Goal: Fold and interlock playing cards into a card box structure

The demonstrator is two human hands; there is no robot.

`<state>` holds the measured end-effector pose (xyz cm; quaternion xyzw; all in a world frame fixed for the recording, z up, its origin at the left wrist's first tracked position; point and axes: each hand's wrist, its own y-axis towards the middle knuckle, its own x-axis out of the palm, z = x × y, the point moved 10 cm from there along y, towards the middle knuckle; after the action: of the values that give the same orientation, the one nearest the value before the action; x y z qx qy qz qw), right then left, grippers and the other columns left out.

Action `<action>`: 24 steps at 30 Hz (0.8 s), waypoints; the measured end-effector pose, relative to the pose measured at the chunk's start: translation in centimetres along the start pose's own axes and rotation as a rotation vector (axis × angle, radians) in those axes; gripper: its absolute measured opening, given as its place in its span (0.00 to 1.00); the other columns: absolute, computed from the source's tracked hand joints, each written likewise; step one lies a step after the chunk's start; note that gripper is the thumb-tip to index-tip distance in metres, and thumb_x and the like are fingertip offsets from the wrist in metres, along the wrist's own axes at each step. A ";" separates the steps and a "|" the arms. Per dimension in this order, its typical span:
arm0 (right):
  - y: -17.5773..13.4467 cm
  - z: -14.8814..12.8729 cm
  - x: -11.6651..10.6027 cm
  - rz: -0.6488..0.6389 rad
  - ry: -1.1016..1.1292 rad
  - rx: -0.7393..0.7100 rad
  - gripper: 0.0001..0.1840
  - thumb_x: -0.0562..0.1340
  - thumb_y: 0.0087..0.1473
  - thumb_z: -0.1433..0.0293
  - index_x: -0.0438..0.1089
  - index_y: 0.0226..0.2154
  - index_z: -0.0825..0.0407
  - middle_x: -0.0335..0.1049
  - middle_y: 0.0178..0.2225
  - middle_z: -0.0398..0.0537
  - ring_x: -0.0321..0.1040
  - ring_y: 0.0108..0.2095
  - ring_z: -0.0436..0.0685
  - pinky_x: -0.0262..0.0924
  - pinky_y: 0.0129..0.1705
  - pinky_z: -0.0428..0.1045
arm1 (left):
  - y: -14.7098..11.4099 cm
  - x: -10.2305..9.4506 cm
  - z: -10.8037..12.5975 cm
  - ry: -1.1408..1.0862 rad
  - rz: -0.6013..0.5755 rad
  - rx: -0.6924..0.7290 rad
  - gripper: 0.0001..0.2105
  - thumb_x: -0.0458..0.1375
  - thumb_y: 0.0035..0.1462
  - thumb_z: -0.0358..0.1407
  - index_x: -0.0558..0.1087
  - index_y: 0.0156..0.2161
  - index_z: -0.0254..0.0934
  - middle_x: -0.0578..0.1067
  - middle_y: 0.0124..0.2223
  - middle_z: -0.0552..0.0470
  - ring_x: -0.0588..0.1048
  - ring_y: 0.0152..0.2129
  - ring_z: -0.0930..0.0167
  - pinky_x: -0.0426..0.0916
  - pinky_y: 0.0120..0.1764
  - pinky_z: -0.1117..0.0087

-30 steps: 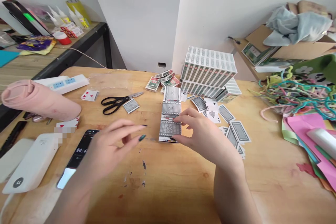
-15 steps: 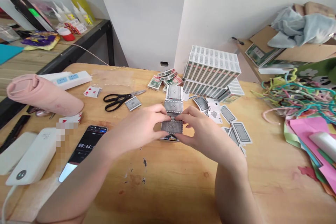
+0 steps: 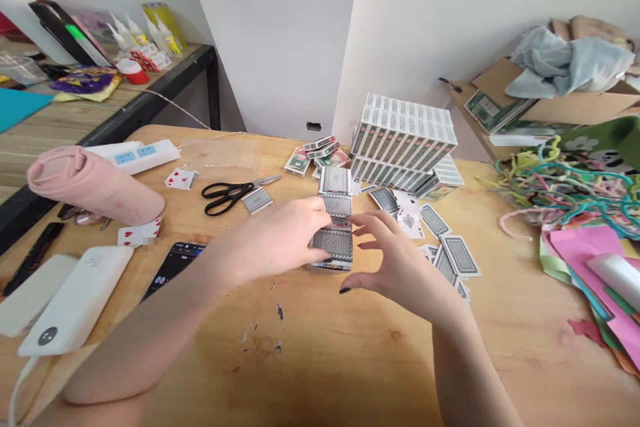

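A row of grey-backed folded cards (image 3: 335,180) is set on the bench (image 3: 325,360), running away from the person at the middle of the view. The nearest card (image 3: 334,242) of the row is gripped at its left side by the left hand (image 3: 283,235), with the thumb placed at the near edge and the other fingers at the far edge. The right hand (image 3: 400,263) is held open at the right side of the row, its thumb spread well apart from its other fingers; whether the row is touched by its forefinger cannot be told. Black-handled scissors (image 3: 227,195) are laid to the left, with a small grey card (image 3: 257,200) just beside the blades. Loose cards (image 3: 463,255), some overlapping, are scattered to the right of the row. Behind them a large block of card boxes (image 3: 405,133) is stacked, and a few more boxes (image 3: 299,161) are piled loosely beyond the row's far end. A phone (image 3: 175,260) is partly covered by the left forearm, and near it a white power bank (image 3: 75,300) is placed.
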<state>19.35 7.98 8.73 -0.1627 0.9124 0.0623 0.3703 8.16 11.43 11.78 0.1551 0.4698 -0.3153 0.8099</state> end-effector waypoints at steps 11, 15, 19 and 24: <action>-2.7 3.7 8.5 0.583 0.288 0.321 0.39 0.60 0.51 0.59 0.42 0.59 0.51 0.59 0.56 0.65 0.63 0.55 0.65 0.63 0.52 0.63 | -0.8 2.9 -0.2 -0.274 0.070 -0.132 0.16 0.60 0.53 0.38 0.70 0.48 0.43 0.66 0.51 0.52 0.73 0.35 0.71 0.71 0.38 0.67; -2.7 3.7 7.3 0.657 0.252 0.393 0.34 0.59 0.52 0.60 0.46 0.56 0.54 0.66 0.49 0.65 0.69 0.48 0.65 0.66 0.47 0.61 | -0.6 2.8 -1.0 -0.395 0.177 -0.143 0.15 0.60 0.54 0.36 0.70 0.48 0.41 0.66 0.51 0.50 0.74 0.37 0.71 0.72 0.43 0.65; -2.6 3.2 4.9 0.781 0.088 0.211 0.30 0.59 0.53 0.66 0.49 0.55 0.53 0.62 0.52 0.65 0.63 0.54 0.65 0.62 0.52 0.63 | -1.0 2.8 -2.1 -0.414 0.295 -0.201 0.15 0.61 0.53 0.37 0.70 0.47 0.40 0.68 0.46 0.50 0.74 0.40 0.69 0.71 0.45 0.64; -2.7 1.5 4.3 0.913 -0.060 -0.145 0.32 0.61 0.50 0.71 0.53 0.57 0.52 0.65 0.50 0.60 0.64 0.52 0.65 0.63 0.50 0.64 | -3.1 2.7 -2.8 -0.303 0.444 -0.261 0.14 0.61 0.53 0.35 0.71 0.47 0.41 0.70 0.46 0.50 0.73 0.42 0.67 0.70 0.45 0.61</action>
<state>18.35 4.71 4.68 0.2321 0.8729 0.2872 0.3188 5.25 9.69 8.12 0.0996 0.3348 -0.0870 0.9330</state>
